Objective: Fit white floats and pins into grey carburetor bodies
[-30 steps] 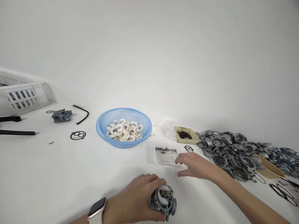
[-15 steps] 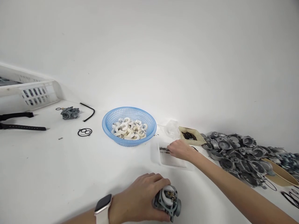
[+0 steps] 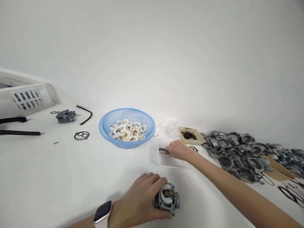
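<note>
My left hand point(image 3: 144, 201) is wrapped round a grey metal carburetor point(image 3: 174, 202) near the front of the table. Its open side faces up, showing a white ring-shaped float point(image 3: 163, 193) and brass parts inside. Farther off, my right hand point(image 3: 177, 150) reaches into a small white tray point(image 3: 171, 165), fingers bent together at small dark metal parts point(image 3: 163, 150). Whether a part is between those fingertips is hidden. Left of the tray stands a blue basket point(image 3: 104, 134) holding many white floats point(image 3: 128, 130).
Behind the tray are a clear plastic bag point(image 3: 172, 129) and a cream box point(image 3: 200, 138) of dark rings. Metal bowls and housings point(image 3: 237, 152) are heaped right, by a tan container point(image 3: 280, 169). A second carburetor point(image 3: 66, 116), black hose point(image 3: 87, 117), rubber rings point(image 3: 81, 135) and white crate point(image 3: 30, 98) are left.
The view has shifted slightly, moving the table's contents left in the picture. My right hand stays in the tray, and my left keeps hold of the carburetor.
</note>
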Demonstrator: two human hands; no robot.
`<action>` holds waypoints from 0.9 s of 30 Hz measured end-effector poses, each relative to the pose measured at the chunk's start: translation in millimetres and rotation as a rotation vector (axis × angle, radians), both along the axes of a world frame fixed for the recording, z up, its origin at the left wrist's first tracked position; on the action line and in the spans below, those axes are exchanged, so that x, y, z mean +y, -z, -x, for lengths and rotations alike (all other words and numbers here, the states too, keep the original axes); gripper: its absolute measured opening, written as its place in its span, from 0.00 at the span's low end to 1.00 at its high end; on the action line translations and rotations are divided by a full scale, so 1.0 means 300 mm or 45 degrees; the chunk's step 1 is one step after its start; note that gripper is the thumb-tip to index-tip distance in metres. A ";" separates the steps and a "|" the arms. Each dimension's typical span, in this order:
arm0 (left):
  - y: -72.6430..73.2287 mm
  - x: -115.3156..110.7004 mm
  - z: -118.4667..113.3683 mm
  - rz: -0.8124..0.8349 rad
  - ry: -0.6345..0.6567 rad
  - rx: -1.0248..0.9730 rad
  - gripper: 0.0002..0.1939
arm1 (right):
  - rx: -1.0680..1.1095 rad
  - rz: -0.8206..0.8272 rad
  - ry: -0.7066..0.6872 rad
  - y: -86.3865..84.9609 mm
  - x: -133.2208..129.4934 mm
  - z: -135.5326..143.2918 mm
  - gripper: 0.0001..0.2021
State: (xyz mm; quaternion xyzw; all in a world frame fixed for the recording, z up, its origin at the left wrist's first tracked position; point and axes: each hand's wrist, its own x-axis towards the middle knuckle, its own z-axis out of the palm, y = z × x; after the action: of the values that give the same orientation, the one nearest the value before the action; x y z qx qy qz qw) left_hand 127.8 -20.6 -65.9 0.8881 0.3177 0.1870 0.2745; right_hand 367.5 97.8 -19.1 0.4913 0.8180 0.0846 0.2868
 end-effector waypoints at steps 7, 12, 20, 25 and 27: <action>0.012 0.016 0.002 -0.067 -0.056 -0.011 0.38 | 0.170 0.041 0.040 -0.027 0.019 0.018 0.14; -0.008 0.017 0.023 -0.089 -0.035 -0.101 0.45 | 0.454 0.067 0.087 -0.114 -0.053 -0.013 0.06; -0.074 0.040 0.042 0.041 -0.186 -0.611 0.10 | 0.998 0.198 0.089 -0.186 -0.319 0.081 0.04; -0.099 0.004 0.017 0.246 -0.255 -0.713 0.10 | 1.222 0.155 0.214 -0.153 -0.345 0.161 0.07; -0.099 -0.003 0.014 0.277 -0.350 -0.722 0.12 | 1.299 0.137 0.259 -0.142 -0.343 0.176 0.08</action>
State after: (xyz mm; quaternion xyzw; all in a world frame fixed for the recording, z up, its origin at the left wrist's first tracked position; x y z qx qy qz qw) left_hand 123.5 -21.5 -36.4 0.7151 0.3635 0.4270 0.4173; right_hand 314.7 -5.0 23.6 0.5315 0.8051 -0.2360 -0.1167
